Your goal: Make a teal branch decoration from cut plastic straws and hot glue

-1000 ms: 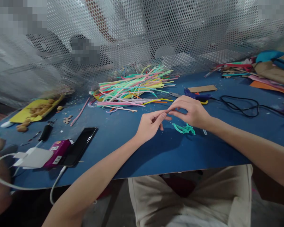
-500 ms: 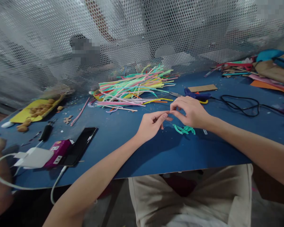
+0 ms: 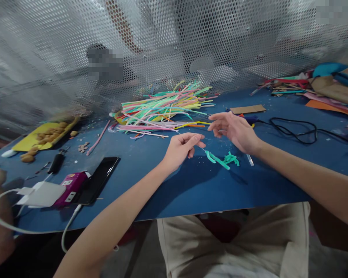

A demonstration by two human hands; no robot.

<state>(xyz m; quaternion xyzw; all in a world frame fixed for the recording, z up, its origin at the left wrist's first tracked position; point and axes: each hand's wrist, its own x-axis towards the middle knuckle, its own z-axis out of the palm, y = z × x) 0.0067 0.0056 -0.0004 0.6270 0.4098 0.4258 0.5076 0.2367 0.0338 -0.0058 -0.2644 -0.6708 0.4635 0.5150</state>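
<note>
My left hand [image 3: 182, 148] is closed in a pinch over the table. From its fingertips a thin wire-like end runs to a bent green pipe cleaner [image 3: 220, 161], which hangs down to the right. Beside that piece lie short curled green pipe cleaner bits [image 3: 231, 158] on the blue tabletop. My right hand [image 3: 234, 129] is open, fingers apart, a little to the right of the left one and holding nothing. Behind it a blue glue gun [image 3: 249, 119] is mostly hidden. A clear glue stick [image 3: 250, 160] lies below the right wrist.
A heap of coloured pipe cleaners [image 3: 162, 106] lies at the back against a perforated metal screen [image 3: 174, 46]. On the left are a phone [image 3: 100, 179], a purple power block [image 3: 71, 187] and a yellow tray [image 3: 29, 139]. A black cord [image 3: 295, 135] loops at right. Another person's arm [image 3: 0, 216] shows far left.
My hands have parted. The right one has let go and opened its fingers, while the left has moved slightly left, with the green pipe cleaner now showing below its fingertips.
</note>
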